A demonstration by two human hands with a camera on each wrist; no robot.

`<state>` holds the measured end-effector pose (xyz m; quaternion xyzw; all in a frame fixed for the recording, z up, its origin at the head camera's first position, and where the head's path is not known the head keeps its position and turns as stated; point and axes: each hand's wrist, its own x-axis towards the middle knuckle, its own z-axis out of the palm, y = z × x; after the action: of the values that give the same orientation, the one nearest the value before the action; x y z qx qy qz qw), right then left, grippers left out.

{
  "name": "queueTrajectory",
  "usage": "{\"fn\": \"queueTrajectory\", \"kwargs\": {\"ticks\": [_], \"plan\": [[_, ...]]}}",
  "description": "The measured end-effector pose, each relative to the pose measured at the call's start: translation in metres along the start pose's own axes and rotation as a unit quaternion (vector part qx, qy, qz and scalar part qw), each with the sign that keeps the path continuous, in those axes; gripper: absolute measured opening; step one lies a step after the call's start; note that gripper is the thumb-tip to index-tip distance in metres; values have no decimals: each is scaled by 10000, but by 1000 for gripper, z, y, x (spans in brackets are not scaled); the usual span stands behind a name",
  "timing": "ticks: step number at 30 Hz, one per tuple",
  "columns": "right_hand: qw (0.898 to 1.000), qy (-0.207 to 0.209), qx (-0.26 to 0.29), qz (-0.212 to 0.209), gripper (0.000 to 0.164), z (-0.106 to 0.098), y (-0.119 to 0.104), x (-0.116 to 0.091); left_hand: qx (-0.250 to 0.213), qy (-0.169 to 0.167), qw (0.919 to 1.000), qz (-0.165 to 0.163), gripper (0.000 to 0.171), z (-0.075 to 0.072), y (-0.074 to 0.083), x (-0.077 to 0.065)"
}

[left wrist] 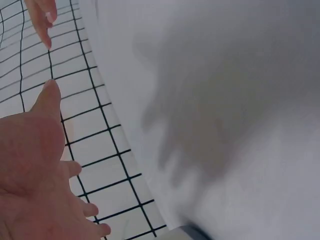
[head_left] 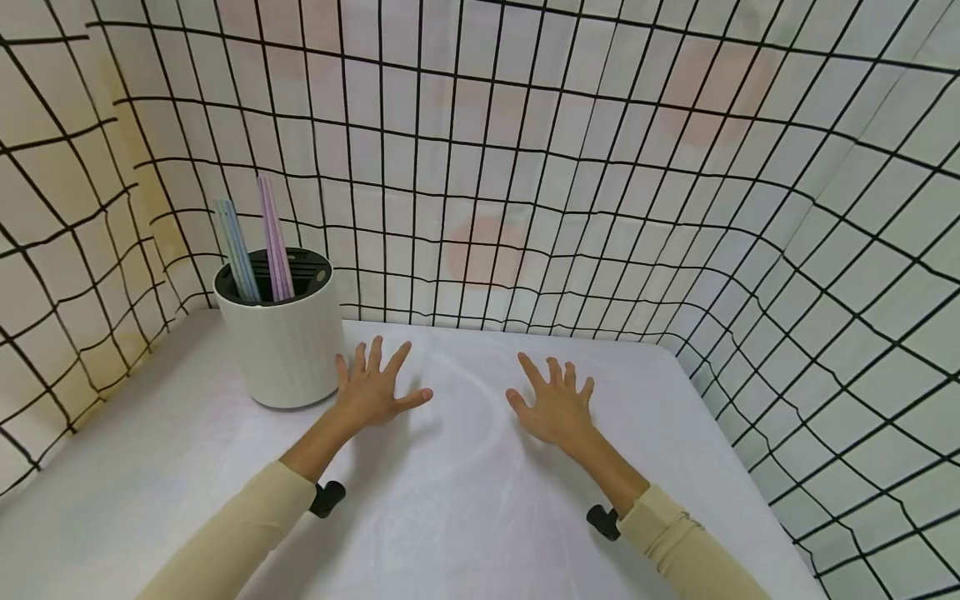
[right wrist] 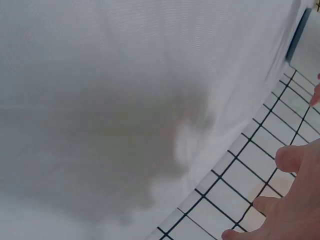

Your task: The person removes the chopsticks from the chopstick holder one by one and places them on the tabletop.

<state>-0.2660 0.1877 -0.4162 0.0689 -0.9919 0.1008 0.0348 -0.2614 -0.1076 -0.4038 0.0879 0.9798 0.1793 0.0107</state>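
Both hands hover over the white-covered table with fingers spread and nothing held. My left hand [head_left: 369, 393] is just right of a white cylindrical holder [head_left: 288, 350] with a black slotted top; whether the little finger touches it I cannot tell. Pale blue chopsticks [head_left: 238, 250] and pink-purple chopsticks [head_left: 275, 237] stand upright in its slots, their lower ends hidden inside. My right hand [head_left: 557, 407] is farther right, over the cloth. In the left wrist view the left palm [left wrist: 30, 170] shows beside its shadow. The right wrist view catches the right hand [right wrist: 295, 195] at its lower right.
Black wire grid panels [head_left: 480, 167] stand along the back, left and right of the table, with pale patterned cloth behind them. White cloth [head_left: 465, 500] covers the table. A small black device [head_left: 327, 498] sits at the left wrist, another [head_left: 603, 522] at the right.
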Motion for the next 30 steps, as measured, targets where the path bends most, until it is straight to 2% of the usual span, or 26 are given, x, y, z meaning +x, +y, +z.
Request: {"fn": "queueTrajectory", "kwargs": {"ticks": [7,13,16,18,24,30], "plan": [[9998,-19,-90,-185,69,-10,-17,2,-345,-476,9981,174,89,-25,-3,-5],[9984,-50,187,-527,67,-27,-43,5,-766,-986,9910,481,89,-59,-7,-15],[9966,-31,362,-734,66,-36,-57,7,-1119,-1254,9846,490,91,-78,-10,-24],[9949,-29,449,-903,66,-42,-67,9,-1141,-1353,9830,489,93,-90,-12,-32],[9870,-219,579,-1484,64,-61,-99,10,-695,-1350,9866,597,83,-131,-24,-55],[9776,-640,903,-1793,62,-83,-136,17,-517,-1043,9919,503,70,-174,-45,-72]]}}
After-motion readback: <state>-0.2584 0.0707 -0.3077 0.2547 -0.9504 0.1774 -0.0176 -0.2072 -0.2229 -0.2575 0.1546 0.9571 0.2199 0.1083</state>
